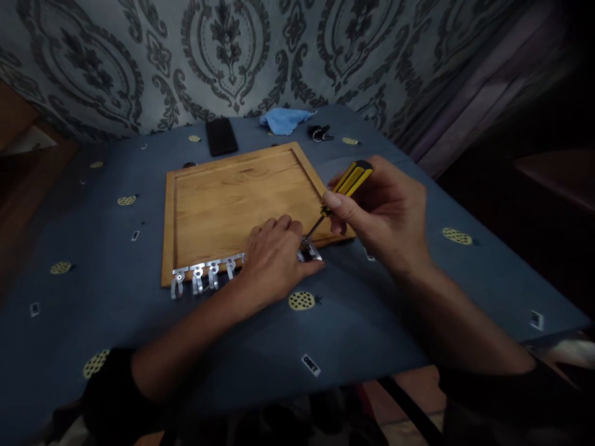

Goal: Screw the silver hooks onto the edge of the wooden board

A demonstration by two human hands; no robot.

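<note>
A wooden board (232, 207) with a raised frame lies flat on the table. Along its near edge runs a silver metal hook rail (198, 271) with several hooks hanging over the side. My left hand (275, 257) is closed over the rail and board edge, its thumb by the right end hook; it hides the middle of the rail. In my right hand (393, 214) is a yellow and black screwdriver (352, 179), held slanted by its handle. Its tip reaches down to the rail's right end, just beside my left fingers. Any screw under the tip is too small to make out.
Behind the board lie a black phone (221, 136), a blue cloth (285, 121) and a bunch of keys (320, 132). A dark blue tablecloth (372, 347) with pineapple prints covers the table. A patterned curtain (223, 56) hangs at the back.
</note>
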